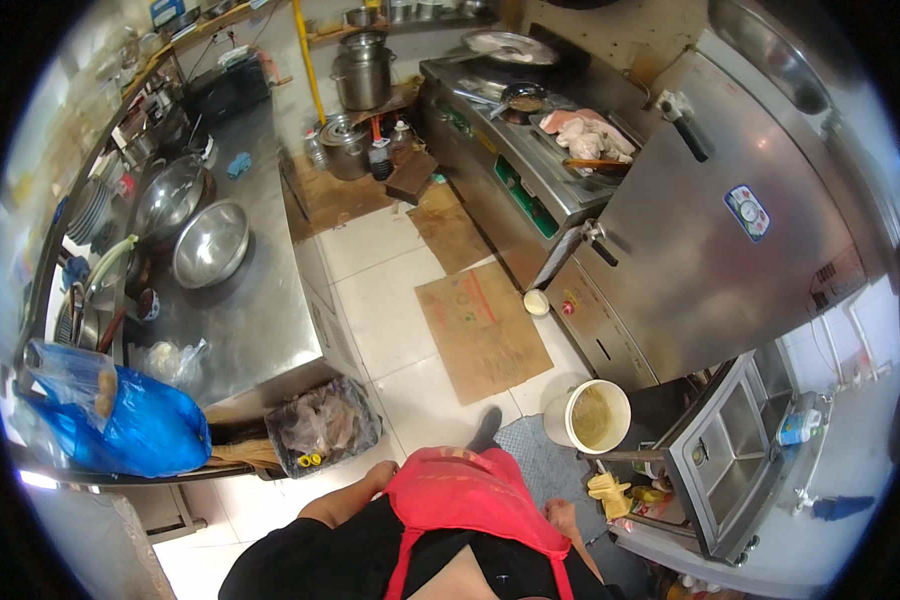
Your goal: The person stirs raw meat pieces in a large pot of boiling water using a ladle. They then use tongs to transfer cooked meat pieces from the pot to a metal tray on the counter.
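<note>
Beside the left edge of the red apron hangs my left hand, seen from above with its fingers mostly hidden. The nearest thing to it is a bin lined with a dark bag and heaped with clear plastic. My right hand hangs by the apron's other side, fingers curled, and nothing can be made out in it. Near that hand are yellow rubber gloves and a white bucket holding cloudy yellowish liquid.
A steel worktable on the left carries a steel bowl and a blue plastic bag. Flattened cardboard lies on the tiles. To the right stand a steel cabinet, a sink and a stove counter with a tray of raw meat.
</note>
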Motion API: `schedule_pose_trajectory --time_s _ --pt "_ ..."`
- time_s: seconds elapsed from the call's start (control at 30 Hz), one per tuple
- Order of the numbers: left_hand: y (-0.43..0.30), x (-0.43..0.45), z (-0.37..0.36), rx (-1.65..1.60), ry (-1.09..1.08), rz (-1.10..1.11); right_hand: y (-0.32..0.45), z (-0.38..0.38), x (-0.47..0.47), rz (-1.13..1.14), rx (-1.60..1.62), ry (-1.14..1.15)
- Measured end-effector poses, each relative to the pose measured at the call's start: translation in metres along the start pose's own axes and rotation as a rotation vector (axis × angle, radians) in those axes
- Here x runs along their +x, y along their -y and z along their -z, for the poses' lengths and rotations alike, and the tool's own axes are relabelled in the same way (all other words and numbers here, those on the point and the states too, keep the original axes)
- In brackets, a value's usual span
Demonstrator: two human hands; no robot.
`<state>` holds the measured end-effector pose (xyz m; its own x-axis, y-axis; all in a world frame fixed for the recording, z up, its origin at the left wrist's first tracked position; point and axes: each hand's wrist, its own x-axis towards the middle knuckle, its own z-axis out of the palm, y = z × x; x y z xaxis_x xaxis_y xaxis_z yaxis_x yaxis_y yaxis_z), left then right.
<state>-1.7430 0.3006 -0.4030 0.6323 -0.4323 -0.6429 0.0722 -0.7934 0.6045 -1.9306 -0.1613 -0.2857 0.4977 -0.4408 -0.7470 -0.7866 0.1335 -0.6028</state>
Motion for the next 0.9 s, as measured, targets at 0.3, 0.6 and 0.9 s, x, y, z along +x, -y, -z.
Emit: schedule_pose_trajectory --time_s 0.3,0.6,0.9 --pt "-0.036 0.044 0.058 -0.054 -0.091 0.147 0.078 -0.007 0.130 0.365 -0.713 0.218" --pt "-0.149 0.129 0.143 -0.161 -0.334 0.151 0.220 -0.011 0.285 -0.027 -0.018 0.163" --pt "-0.155 0.185 0.204 -0.152 -0.324 0.331 0.339 -0.058 0.340 -0.082 -0.108 0.224"
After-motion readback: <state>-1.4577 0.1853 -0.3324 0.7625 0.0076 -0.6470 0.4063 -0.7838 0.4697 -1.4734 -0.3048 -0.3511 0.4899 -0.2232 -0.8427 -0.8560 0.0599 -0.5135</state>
